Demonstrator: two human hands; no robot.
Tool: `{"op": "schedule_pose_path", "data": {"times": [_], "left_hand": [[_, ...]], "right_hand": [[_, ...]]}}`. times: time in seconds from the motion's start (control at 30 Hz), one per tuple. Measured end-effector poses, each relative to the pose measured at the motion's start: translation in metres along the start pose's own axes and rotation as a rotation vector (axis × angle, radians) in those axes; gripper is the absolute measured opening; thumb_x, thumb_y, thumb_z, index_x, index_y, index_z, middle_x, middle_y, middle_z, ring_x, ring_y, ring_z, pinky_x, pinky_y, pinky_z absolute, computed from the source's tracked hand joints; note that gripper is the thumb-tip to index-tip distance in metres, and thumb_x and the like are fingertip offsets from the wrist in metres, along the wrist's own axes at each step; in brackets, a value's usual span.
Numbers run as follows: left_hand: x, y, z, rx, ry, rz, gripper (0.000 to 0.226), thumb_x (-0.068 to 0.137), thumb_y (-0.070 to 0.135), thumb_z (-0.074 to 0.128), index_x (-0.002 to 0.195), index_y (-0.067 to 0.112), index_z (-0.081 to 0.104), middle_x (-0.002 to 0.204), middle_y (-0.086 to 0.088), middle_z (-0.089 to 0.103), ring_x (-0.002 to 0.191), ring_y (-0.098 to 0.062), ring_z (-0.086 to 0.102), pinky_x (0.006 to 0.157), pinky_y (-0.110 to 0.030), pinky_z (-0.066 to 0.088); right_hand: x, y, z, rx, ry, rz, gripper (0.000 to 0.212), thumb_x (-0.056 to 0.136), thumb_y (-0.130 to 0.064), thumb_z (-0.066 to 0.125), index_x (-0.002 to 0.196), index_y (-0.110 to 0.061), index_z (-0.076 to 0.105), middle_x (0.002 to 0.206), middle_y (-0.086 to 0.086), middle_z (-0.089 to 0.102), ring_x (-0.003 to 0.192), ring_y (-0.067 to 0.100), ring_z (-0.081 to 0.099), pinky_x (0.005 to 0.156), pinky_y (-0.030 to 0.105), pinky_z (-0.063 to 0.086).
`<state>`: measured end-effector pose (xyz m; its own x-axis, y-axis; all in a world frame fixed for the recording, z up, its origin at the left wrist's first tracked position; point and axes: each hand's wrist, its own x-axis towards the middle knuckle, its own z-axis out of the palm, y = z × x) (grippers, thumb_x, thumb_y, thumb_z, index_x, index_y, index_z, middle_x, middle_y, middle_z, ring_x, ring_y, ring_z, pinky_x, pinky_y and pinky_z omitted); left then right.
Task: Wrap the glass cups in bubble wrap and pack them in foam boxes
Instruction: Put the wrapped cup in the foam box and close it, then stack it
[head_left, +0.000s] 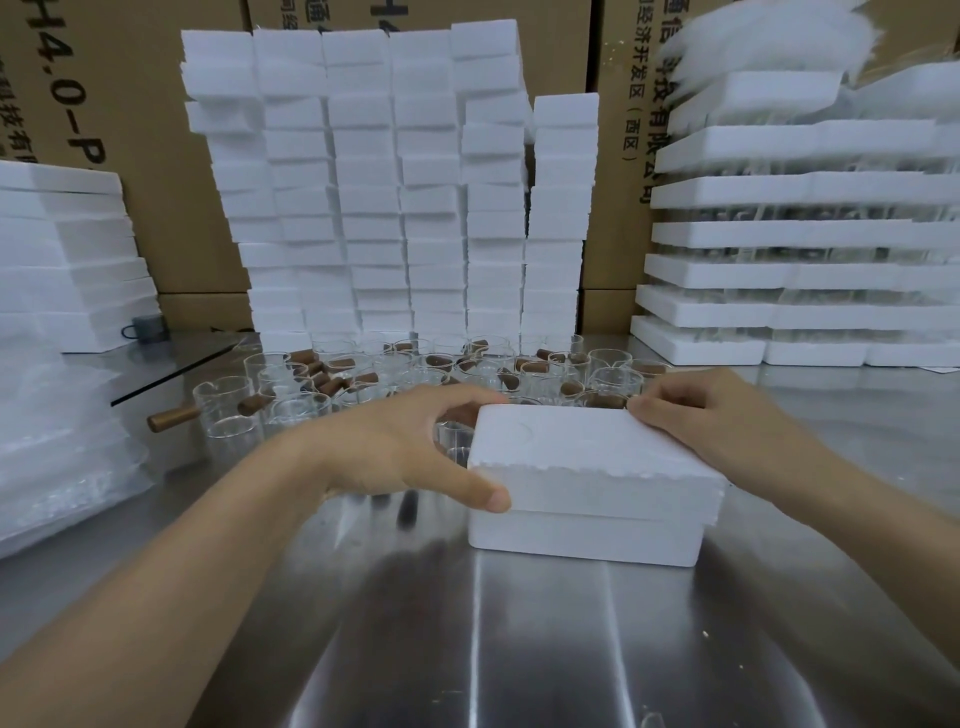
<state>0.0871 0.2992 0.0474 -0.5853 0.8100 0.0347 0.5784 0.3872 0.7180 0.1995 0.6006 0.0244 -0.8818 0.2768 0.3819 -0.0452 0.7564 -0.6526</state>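
A steel table (519, 649) is carrying everything. Foam stacks (395, 182) are standing along its far side, and bubble wrap (57, 441) is lying at the left. The closed foam box (587, 467) is sitting near the centre. The left hand (395, 447) is gripping the box's left end between thumb and fingers. The right hand (727, 415) is lying over its far right corner, though I cannot tell whether it is gripping. Glass cups (228, 405) are crowding just beyond the box.

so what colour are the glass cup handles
Brown, like wood, clearest in the head view on the handle of the leftmost glass cup.
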Motion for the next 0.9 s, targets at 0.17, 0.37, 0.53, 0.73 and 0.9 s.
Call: {"op": "schedule_pose_path", "data": {"times": [0.17,0.37,0.53,0.73,0.9], "left_hand": [[0.002,-0.003,0.006,0.007,-0.04,-0.003,0.083,0.076,0.029,0.098,0.142,0.043,0.05,0.134,0.023,0.065,0.083,0.017,0.066,0.06,-0.003,0.045],[0.001,-0.001,0.004,0.055,-0.039,-0.023,0.087,0.065,0.043,0.1,0.136,0.05,0.051,0.125,0.028,0.063,0.107,0.003,0.066,0.074,-0.016,0.052],[-0.001,0.0,0.004,0.111,-0.052,-0.025,0.09,0.063,0.056,0.099,0.137,0.057,0.047,0.123,0.038,0.059,0.099,0.01,0.065,0.074,-0.016,0.051],[0.002,0.001,0.016,0.167,-0.105,0.032,0.097,0.07,0.067,0.091,0.142,0.083,0.028,0.155,0.054,0.022,0.149,0.011,0.027,0.115,-0.028,0.039],[0.0,0.003,0.017,0.145,-0.123,0.014,0.096,0.07,0.067,0.091,0.141,0.085,0.028,0.158,0.049,0.022,0.152,-0.002,0.031,0.119,-0.048,0.045]], "right_hand": [[-0.002,-0.003,-0.002,-0.071,-0.016,-0.036,0.048,0.1,-0.053,0.059,0.085,-0.009,0.069,0.077,0.009,0.063,0.056,0.006,0.046,0.06,0.031,0.034],[-0.004,-0.008,-0.001,-0.073,-0.047,-0.047,0.053,0.101,-0.054,0.059,0.079,-0.006,0.06,0.069,0.007,0.05,0.056,0.008,0.042,0.061,0.032,0.03],[-0.005,-0.008,-0.001,-0.063,-0.059,-0.06,0.054,0.1,-0.056,0.059,0.077,-0.008,0.058,0.069,0.01,0.051,0.056,0.008,0.043,0.061,0.032,0.031],[-0.003,-0.004,0.0,-0.037,-0.072,-0.051,0.053,0.099,-0.056,0.06,0.075,-0.009,0.059,0.061,-0.007,0.046,0.054,0.006,0.04,0.058,0.028,0.031],[-0.009,-0.016,-0.002,-0.065,0.046,-0.096,0.022,0.094,-0.045,0.069,0.08,-0.03,0.076,0.079,-0.018,0.07,0.069,-0.001,0.06,0.059,0.013,0.04]]}}
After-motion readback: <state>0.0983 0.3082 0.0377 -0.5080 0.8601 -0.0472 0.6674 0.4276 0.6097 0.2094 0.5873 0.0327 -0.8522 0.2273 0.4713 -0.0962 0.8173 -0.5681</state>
